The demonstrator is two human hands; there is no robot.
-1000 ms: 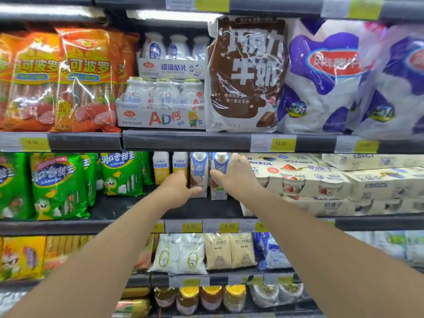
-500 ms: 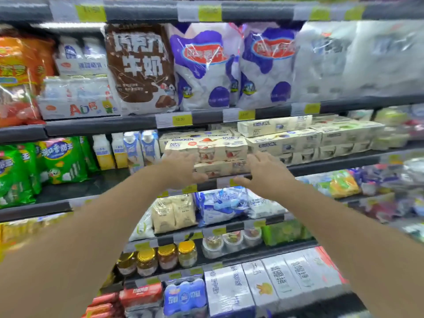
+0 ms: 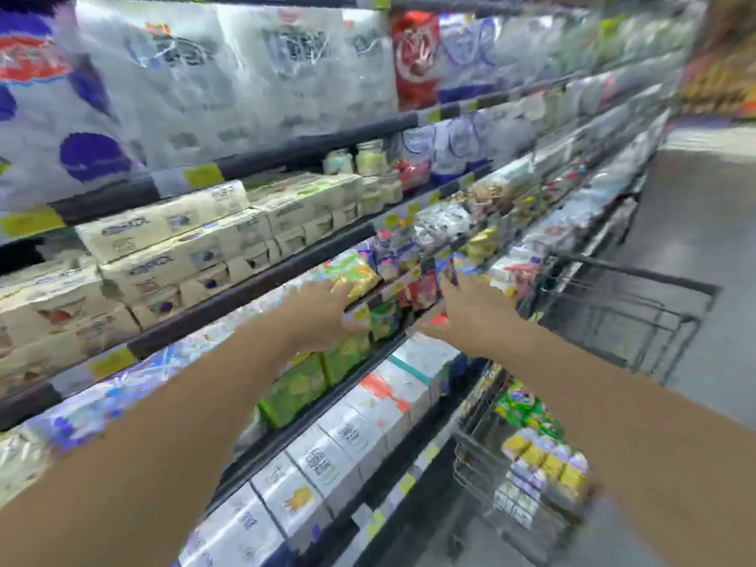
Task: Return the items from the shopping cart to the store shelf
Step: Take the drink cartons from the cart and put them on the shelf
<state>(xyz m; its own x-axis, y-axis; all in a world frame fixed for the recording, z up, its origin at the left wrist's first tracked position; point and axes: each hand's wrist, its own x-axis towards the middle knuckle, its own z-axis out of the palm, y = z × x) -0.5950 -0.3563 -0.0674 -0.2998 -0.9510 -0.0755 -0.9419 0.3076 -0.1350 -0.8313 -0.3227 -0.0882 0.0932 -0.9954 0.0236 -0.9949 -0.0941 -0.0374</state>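
The picture is smeared by motion. Both my arms stretch forward in front of the chilled store shelf (image 3: 253, 288). My left hand (image 3: 323, 317) and my right hand (image 3: 470, 308) hang in the air with loose fingers and hold nothing. To the right of my right arm stands the black wire shopping cart (image 3: 613, 304). Colourful packs (image 3: 536, 448) lie in the cart's lower part, below my right forearm.
Cream yoghurt multipacks (image 3: 172, 255) fill the middle shelf on the left. White and purple milk bags (image 3: 82, 116) sit above them. White cartons (image 3: 339, 444) line the bottom shelf. The grey aisle floor (image 3: 703, 206) runs off to the right.
The view has swung to the right along the shelf. My hands left the small milk cartons and drifted right with it, both holding nothing. The shopping cart has come into view.
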